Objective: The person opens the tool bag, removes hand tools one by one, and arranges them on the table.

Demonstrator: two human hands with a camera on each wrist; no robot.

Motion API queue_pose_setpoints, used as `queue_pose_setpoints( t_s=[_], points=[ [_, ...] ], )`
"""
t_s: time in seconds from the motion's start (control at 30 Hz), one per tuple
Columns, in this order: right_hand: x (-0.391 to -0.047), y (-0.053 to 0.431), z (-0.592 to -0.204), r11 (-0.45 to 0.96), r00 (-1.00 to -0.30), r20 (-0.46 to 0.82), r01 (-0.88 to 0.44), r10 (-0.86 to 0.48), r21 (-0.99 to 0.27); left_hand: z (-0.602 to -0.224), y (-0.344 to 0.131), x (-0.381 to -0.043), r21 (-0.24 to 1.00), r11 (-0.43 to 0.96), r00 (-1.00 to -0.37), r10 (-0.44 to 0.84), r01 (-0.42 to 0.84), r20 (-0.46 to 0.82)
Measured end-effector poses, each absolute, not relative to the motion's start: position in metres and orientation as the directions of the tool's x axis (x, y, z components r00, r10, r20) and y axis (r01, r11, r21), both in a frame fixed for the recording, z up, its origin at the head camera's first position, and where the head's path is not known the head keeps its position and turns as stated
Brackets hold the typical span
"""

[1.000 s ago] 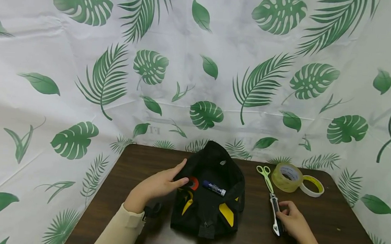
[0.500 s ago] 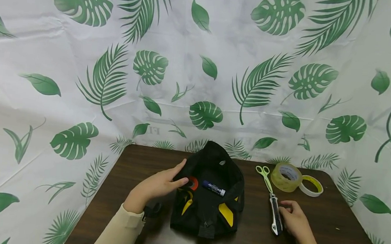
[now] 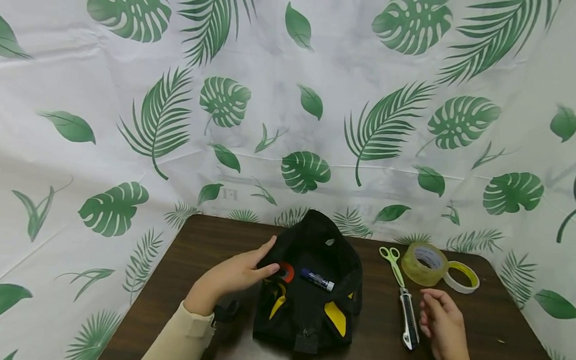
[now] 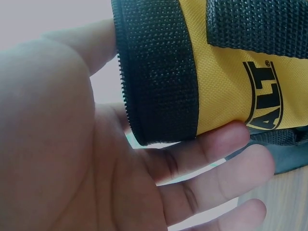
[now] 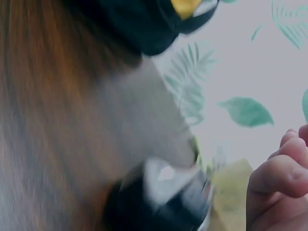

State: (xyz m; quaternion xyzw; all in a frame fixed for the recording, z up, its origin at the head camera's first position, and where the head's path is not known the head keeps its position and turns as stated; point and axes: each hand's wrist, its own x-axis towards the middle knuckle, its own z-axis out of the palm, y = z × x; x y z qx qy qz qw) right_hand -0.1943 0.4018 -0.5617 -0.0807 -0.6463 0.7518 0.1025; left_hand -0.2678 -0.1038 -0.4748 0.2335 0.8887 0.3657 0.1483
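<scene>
A black tool bag (image 3: 277,327) with yellow panels stands unzipped at the middle of the table. Inside it lie a blue marker (image 3: 317,279) and a red ring-shaped item (image 3: 286,272). My left hand (image 3: 228,279) holds the bag's left rim, thumb on one side of the zip edge and several fingers along the yellow outer wall (image 4: 221,86). My right hand (image 3: 445,325) hovers just right of a utility knife (image 3: 408,319), apart from it. Its fingers (image 5: 279,175) are loosely curled with nothing seen between them. In the right wrist view the knife is blurred.
Light green scissors (image 3: 392,262) lie behind the knife, handles toward the back. Beside them are a clear packing tape roll (image 3: 419,273) and a smaller white tape roll (image 3: 458,286). A leaf-print cloth (image 3: 272,117) hangs behind the dark wooden table (image 3: 371,353).
My right hand has moved off the utility knife to the right and turned, its fingers now pointing up. My left hand stays at the bag's rim.
</scene>
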Motion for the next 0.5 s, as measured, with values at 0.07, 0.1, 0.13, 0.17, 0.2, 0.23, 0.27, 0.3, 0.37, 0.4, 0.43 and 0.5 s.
queue_pose_setpoints(
  t_s=[0.07,0.1,0.13,0.17,0.2,0.23,0.27,0.3,0.37,0.4,0.43,0.5],
  points=[
    [-0.192,0.397,-0.557,-0.181,-0.976,0.039,-0.079,0.216,-0.98,-0.475,-0.104,-0.268,0.721,0.624,-0.848,0.521,0.302,-0.096],
    [-0.192,0.393,-0.554,-0.189,-0.98,0.051,-0.088,0.194,-0.978,-0.475,-0.104,-0.268,0.722,0.624,-0.848,0.521,0.3,-0.097],
    [-0.191,0.389,-0.55,-0.191,-0.983,0.057,-0.091,0.173,-0.977,-0.475,-0.104,-0.268,0.722,0.624,-0.848,0.521,0.299,-0.099],
    [-0.191,0.385,-0.547,-0.194,-0.986,0.063,-0.092,0.151,-0.977,-0.475,-0.104,-0.267,0.722,0.624,-0.848,0.521,0.298,-0.1],
    [-0.19,0.38,-0.543,-0.195,-0.989,0.07,-0.094,0.13,-0.976,-0.475,-0.104,-0.267,0.723,0.624,-0.848,0.52,0.296,-0.101],
    [-0.19,0.375,-0.539,-0.195,-0.991,0.075,-0.095,0.109,-0.976,-0.475,-0.104,-0.267,0.723,0.623,-0.848,0.52,0.297,-0.101],
    [-0.189,0.37,-0.534,-0.193,-0.993,0.08,-0.096,0.09,-0.977,-0.475,-0.104,-0.268,0.723,0.624,-0.848,0.52,0.298,-0.099],
    [-0.189,0.365,-0.529,-0.193,-0.994,0.083,-0.096,0.072,-0.976,-0.475,-0.103,-0.268,0.724,0.622,-0.848,0.521,0.299,-0.097],
    [-0.188,0.353,-0.519,-0.191,-0.995,0.09,-0.095,0.032,-0.977,-0.475,-0.103,-0.268,0.726,0.618,-0.846,0.525,0.302,-0.095],
    [-0.188,0.348,-0.513,-0.185,-0.996,0.092,-0.092,0.01,-0.978,-0.475,-0.103,-0.268,0.727,0.617,-0.846,0.525,0.302,-0.095],
    [-0.188,0.342,-0.508,-0.178,-0.996,0.091,-0.088,-0.013,-0.98,-0.475,-0.103,-0.268,0.726,0.617,-0.845,0.526,0.303,-0.095],
    [-0.188,0.331,-0.497,-0.153,-0.995,0.08,-0.07,-0.061,-0.986,-0.474,-0.103,-0.268,0.727,0.617,-0.846,0.525,0.301,-0.094]
  ],
)
